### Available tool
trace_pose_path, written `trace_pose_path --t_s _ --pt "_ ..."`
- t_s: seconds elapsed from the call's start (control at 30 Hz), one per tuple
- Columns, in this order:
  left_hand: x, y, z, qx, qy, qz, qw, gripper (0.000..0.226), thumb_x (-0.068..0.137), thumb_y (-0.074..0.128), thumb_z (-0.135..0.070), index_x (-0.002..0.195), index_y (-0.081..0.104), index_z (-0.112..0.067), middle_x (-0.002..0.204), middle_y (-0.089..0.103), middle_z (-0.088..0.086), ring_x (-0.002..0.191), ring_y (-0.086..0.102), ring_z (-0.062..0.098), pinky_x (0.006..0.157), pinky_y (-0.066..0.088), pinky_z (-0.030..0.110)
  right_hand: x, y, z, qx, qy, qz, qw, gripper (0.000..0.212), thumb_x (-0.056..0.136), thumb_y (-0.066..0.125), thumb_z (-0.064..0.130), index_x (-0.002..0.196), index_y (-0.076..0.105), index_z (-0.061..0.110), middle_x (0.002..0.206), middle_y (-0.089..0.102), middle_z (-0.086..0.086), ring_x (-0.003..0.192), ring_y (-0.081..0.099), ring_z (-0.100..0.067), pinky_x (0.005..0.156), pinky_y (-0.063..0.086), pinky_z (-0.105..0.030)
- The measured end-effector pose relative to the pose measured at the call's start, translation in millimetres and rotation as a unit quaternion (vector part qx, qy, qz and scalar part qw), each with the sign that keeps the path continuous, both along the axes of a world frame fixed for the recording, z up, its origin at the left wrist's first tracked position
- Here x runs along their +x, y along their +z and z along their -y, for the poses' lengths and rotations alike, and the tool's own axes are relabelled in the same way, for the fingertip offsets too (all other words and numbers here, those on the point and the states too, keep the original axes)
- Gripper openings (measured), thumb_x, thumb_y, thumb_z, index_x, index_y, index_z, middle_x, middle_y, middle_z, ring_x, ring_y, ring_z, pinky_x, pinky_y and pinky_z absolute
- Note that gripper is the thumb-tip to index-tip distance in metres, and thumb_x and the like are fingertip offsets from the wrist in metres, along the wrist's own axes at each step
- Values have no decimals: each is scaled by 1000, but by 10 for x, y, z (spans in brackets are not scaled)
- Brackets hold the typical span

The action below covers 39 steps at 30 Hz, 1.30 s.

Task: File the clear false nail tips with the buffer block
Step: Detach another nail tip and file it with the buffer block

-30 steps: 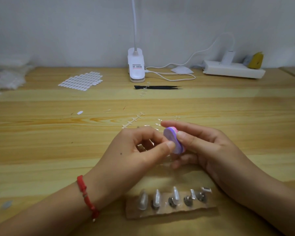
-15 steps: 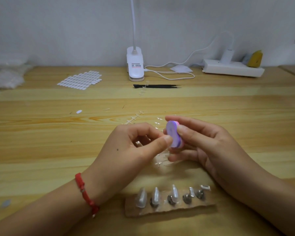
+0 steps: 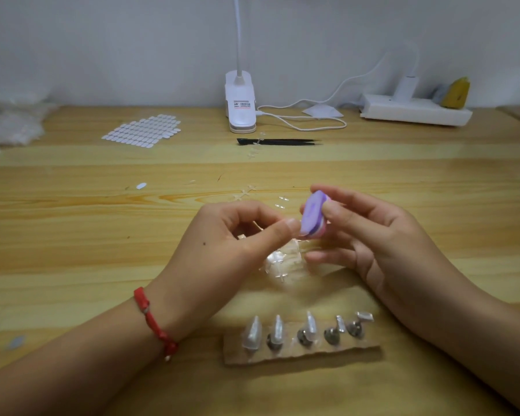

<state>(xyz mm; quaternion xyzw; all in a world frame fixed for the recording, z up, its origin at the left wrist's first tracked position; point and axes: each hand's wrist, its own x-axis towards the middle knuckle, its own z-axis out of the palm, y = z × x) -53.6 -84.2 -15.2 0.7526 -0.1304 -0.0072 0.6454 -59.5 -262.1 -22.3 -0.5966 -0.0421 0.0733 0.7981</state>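
Left hand [image 3: 222, 238] grip: thumb and forefinger pinch a clear tip [image 3: 298, 233], barely visible, against the buffer block [image 3: 312, 214]. Right hand [image 3: 376, 235] clamps the block by its edges, above the bench [image 3: 72, 235]. Tip is probably light, thin, springy and slippery, so hold it near the base. Block looks soft and light.

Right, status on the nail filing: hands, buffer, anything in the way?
Left hand pinched at the buffer face, tip hidden in the pinch. Right hand holds the buffer. Loose clear tips lie below; nothing blocking.

A plain grey wall [image 3: 102, 40] backs the wooden table [image 3: 72, 229]; a white clip lamp [image 3: 240, 103] stands far beyond the left hand [image 3: 222, 244].
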Motion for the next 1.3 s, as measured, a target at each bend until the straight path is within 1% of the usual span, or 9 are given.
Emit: trace_pose_path --t_s 0.13,0.27,0.43,0.63,0.83,0.93,1.07,1.17,1.3 --pt "14 -13 -18 -8 9 -3 1000 22 68 70 -35 67 72 -13 56 55 1 50 44 5 48 36 11 -17 5 -9 -41 31 7 999 23 81 72 20 103 75 16 89 74 -11 73 71 -18 60 58 -27" --pt "-26 -2 2 48 -66 9 997 15 78 71 -22 68 72 -10 54 56 -7 51 45 3 50 35 10 19 16 -11 9 -9 -13 1000 32 77 63 17 108 69 10 87 71 -13 71 71 -17 55 57 -25" --pt "-1 10 -15 -21 13 -2 1000 25 67 67 -38 67 72 -14 51 50 -6 49 40 6 47 33 10 -12 21 -9 -38 29 8 999 23 78 70 15 100 75 13 88 73 -11 73 70 -20 65 58 -28" --pt "5 -19 -7 24 -27 2 999 17 75 69 -31 69 71 -15 58 58 -7 55 48 6 53 38 14 15 23 11 -6 19 -9 1000 24 80 70 14 103 75 10 88 70 -11 68 68 -18 61 58 -27" --pt "-4 -23 5 45 -34 35 998 20 80 71 -35 71 71 -17 55 57 -14 52 49 1 52 38 10 19 -21 2 -79 40 20 996 27 81 63 27 106 76 29 95 75 -2 70 70 -17 65 57 -23" --pt "10 -21 -6 20 -9 33 999 24 73 67 -42 70 71 -18 54 57 -16 51 48 1 52 37 10 16 -26 8 -91 55 30 994 27 82 64 27 106 76 28 96 75 0 72 68 -14 64 56 -24" --pt "-3 -15 10 40 -28 31 998 13 76 70 -29 66 71 -21 54 58 -13 51 48 3 51 38 11 17 -38 -7 -91 46 37 994 27 82 64 28 107 76 28 99 75 -1 73 69 -13 65 56 -24" --pt "8 -21 -4 17 -7 23 1000 23 67 67 -42 67 73 -20 54 58 -10 51 48 5 50 39 14 12 -21 -12 -89 52 33 994 26 80 63 25 101 78 25 89 74 1 68 62 -12 59 54 -23" --pt "-4 -15 13 28 -19 32 999 21 66 66 -43 64 71 -23 53 55 -10 49 44 5 49 36 12 6 -5 -34 -84 39 34 995 27 78 63 25 100 78 25 89 74 -2 67 62 -16 58 54 -23"
